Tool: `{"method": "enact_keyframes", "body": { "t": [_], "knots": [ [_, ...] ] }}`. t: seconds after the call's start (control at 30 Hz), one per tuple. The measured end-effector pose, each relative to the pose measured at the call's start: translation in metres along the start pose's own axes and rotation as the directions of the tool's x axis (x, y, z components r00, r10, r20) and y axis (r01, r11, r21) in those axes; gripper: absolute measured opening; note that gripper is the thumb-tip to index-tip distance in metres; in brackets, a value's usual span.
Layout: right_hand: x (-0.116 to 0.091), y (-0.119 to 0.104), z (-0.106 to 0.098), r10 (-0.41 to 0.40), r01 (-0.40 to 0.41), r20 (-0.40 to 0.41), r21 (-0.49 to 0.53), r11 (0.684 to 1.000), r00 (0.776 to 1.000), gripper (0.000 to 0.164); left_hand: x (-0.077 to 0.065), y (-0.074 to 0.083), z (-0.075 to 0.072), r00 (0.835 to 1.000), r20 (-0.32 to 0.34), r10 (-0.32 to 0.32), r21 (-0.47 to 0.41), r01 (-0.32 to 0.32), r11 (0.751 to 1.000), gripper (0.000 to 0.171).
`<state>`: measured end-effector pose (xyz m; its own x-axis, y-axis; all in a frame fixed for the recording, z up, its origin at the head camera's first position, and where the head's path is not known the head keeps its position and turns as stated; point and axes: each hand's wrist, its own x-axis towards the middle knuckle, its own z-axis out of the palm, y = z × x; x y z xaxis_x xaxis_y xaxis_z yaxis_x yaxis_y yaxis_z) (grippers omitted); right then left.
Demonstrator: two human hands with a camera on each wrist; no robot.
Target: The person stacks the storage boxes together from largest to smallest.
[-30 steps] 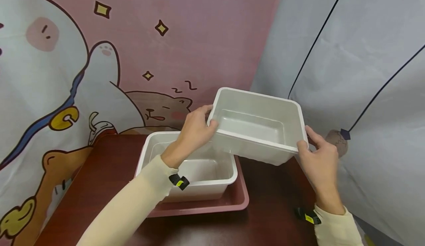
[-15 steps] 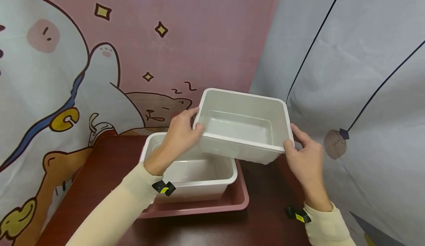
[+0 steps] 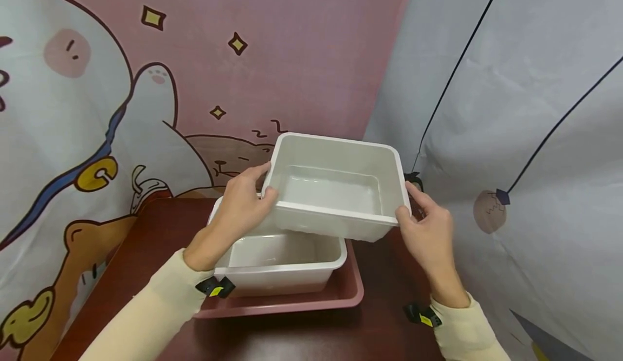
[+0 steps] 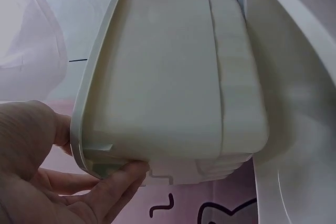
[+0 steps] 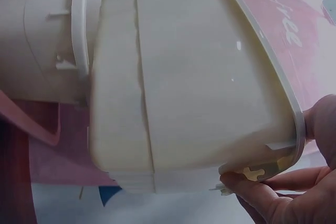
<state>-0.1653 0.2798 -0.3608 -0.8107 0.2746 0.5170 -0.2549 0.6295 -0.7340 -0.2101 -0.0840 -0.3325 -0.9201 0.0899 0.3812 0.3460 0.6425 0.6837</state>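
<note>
Between both hands a white plastic bin (image 3: 336, 182) is held in the air, tilted so its inside faces me. My left hand (image 3: 240, 204) grips its left rim, thumb over the edge; in the left wrist view the fingers (image 4: 118, 184) curl under the rim against the outer wall. My right hand (image 3: 430, 231) holds the opposite end the same way, with fingers (image 5: 257, 195) under the rim in the right wrist view. Below and to the left, a second white bin (image 3: 277, 282) stands in a larger pink bin (image 3: 292, 308). The held bin hides part of the lower one.
The pink bin rests on a dark red-brown table (image 3: 379, 296). A pink cartoon curtain (image 3: 302, 52) hangs behind, and a pale grey curtain (image 3: 550, 133) closes off the right side. A small dark object (image 3: 413, 179) shows behind the held bin's right end.
Both hands have carried the white bin to the left and slightly down, so it now overlaps more of the lower white bin. The lower bins have stayed in place.
</note>
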Motion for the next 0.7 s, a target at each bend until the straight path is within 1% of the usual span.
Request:
{"method": "enact_keyframes", "body": {
  "t": [0.17, 0.37, 0.6, 0.7],
  "knots": [
    [-0.003, -0.005, 0.009, -0.014, 0.013, 0.017, 0.019, 1.000, 1.000, 0.056, -0.009, -0.009, -0.011, 1.000, -0.017, 0.004, 0.005, -0.003, 1.000, 0.064],
    [-0.009, -0.011, 0.017, -0.013, 0.010, 0.044, 0.060, 0.998, 0.999, 0.056, -0.022, -0.017, -0.022, 0.999, -0.042, 0.016, 0.017, -0.015, 1.000, 0.063],
    [-0.016, -0.017, 0.025, -0.024, 0.015, 0.085, 0.105, 0.994, 0.996, 0.055, -0.034, -0.029, -0.032, 0.999, -0.043, 0.000, 0.016, 0.001, 1.000, 0.065],
    [-0.018, -0.021, 0.028, -0.029, 0.016, 0.109, 0.114, 0.993, 0.994, 0.055, -0.040, -0.033, -0.037, 0.998, -0.058, -0.010, 0.018, 0.011, 1.000, 0.064]
  ]
}}
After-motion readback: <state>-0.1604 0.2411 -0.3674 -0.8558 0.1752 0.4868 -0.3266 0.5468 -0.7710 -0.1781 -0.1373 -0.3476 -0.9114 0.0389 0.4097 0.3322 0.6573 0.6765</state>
